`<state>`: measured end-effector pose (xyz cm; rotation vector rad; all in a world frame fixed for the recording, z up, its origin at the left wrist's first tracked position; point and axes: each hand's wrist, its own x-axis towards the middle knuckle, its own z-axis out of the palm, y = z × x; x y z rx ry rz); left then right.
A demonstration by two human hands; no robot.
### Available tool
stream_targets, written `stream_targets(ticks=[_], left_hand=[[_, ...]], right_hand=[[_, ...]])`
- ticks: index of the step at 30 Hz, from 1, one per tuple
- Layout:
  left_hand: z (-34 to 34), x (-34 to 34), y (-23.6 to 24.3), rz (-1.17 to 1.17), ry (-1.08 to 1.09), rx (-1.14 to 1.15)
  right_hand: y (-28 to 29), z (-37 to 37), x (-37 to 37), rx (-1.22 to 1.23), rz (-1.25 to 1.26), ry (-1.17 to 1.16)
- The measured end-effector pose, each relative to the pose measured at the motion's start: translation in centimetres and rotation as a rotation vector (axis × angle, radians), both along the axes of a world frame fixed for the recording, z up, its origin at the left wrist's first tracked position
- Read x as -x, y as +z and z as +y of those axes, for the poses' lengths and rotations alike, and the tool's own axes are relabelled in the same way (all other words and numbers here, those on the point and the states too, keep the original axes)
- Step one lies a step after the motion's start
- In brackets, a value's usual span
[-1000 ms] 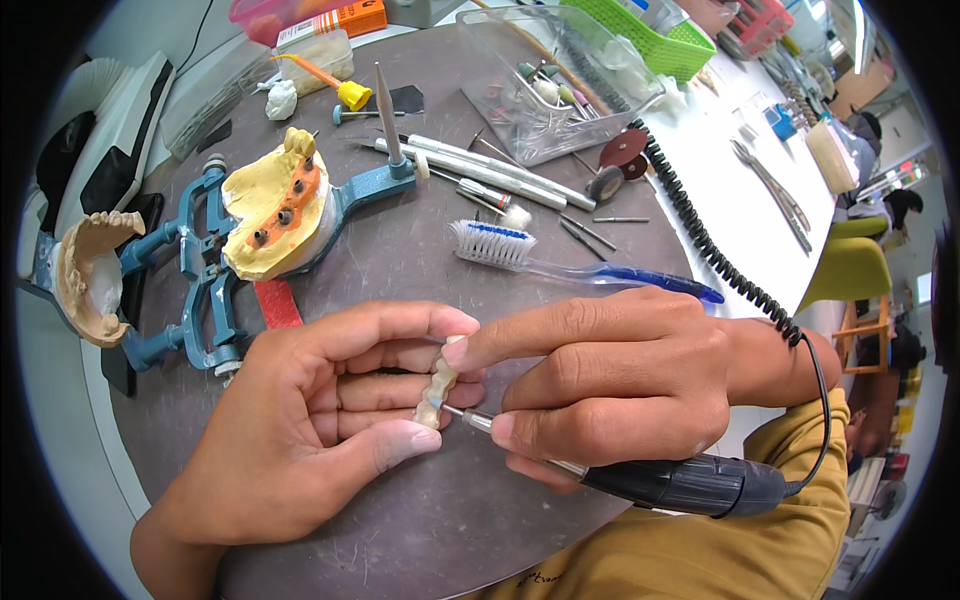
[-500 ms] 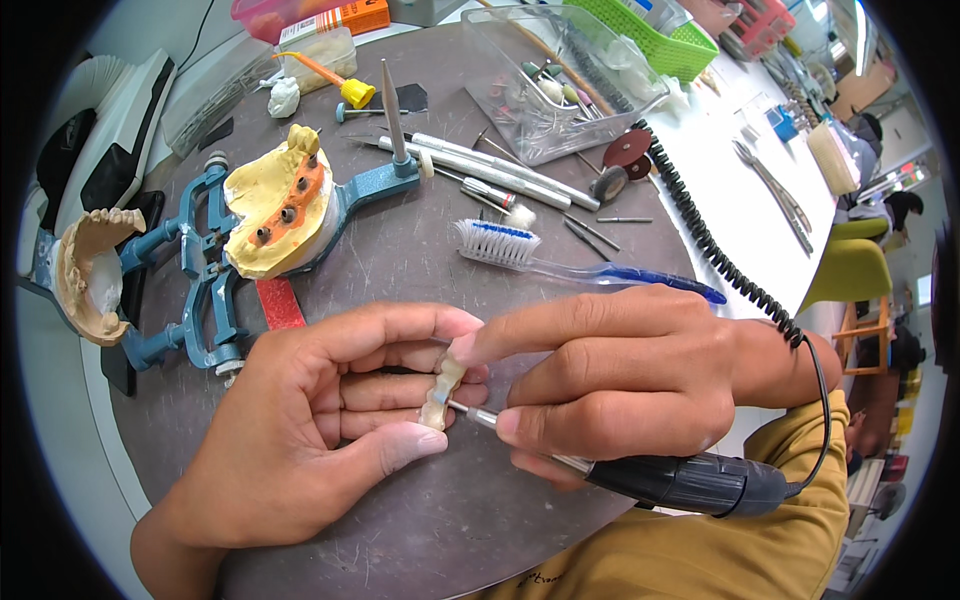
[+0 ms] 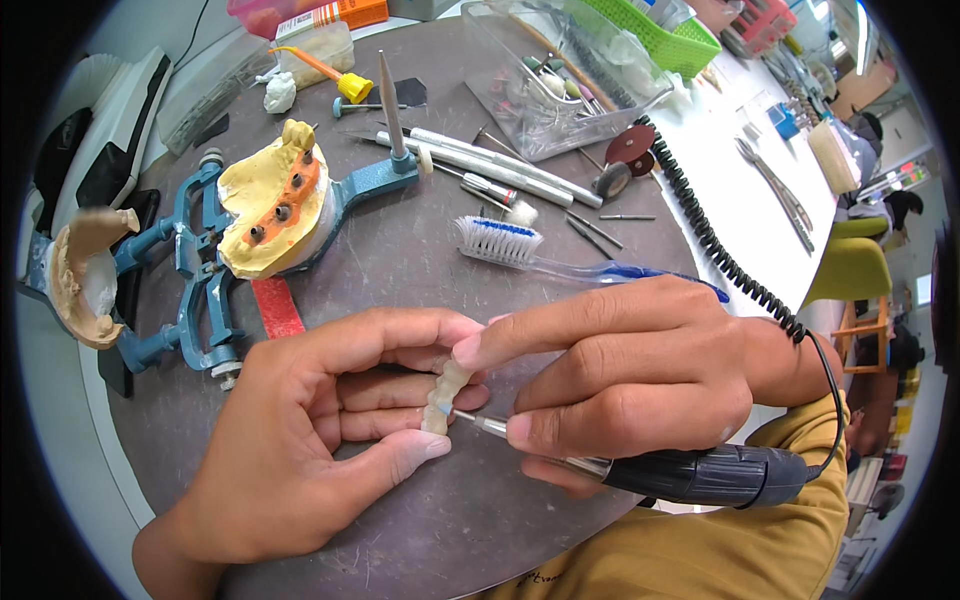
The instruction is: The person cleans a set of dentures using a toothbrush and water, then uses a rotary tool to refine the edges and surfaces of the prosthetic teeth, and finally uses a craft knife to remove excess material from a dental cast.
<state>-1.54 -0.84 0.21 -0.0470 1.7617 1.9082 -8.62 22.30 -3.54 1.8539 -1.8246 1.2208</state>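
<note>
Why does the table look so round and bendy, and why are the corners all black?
Head view: the fisheye lens bends straight edges, so the table curves toward the rim, and the corners go black outside the lens circle. The hands, left and right, look sharp in the middle; light is bright and even, with soft shadows.

A dental lab bench — blue articulator (image 3: 200,290) with plaster jaw cast (image 3: 262,215), burs, a rotary handpiece (image 3: 700,473).
</note>
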Motion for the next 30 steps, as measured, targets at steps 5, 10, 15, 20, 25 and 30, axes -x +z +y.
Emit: stream_targets(ticks=[5, 10, 15, 20, 25, 30], left_hand=[[0.0, -0.1, -0.2, 0.019, -0.003, -0.003], [0.0, -0.2, -0.2, 0.015, -0.001, -0.008], [0.1, -0.2, -0.4, 0.039, 0.009, -0.019], [0.2, -0.4, -0.4, 0.040, 0.019, 0.006], [0.2, -0.4, -0.5, 0.064, 0.006, 0.017], [0.0, -0.3, -0.6, 0.066, -0.007, 0.018]], right_hand=[[-0.5, 0.0, 0.0, 0.004, 0.071, -0.018], [-0.2, -0.1, 0.0, -0.024, 0.067, 0.021], [-0.3, -0.2, 0.4, 0.021, 0.105, 0.014], [-0.2, -0.2, 0.1, 0.035, 0.041, -0.024], [0.5, 0.3, 0.0, -0.012, -0.013, -0.035], [0.4, 0.4, 0.1, -0.026, -0.003, -0.046]])
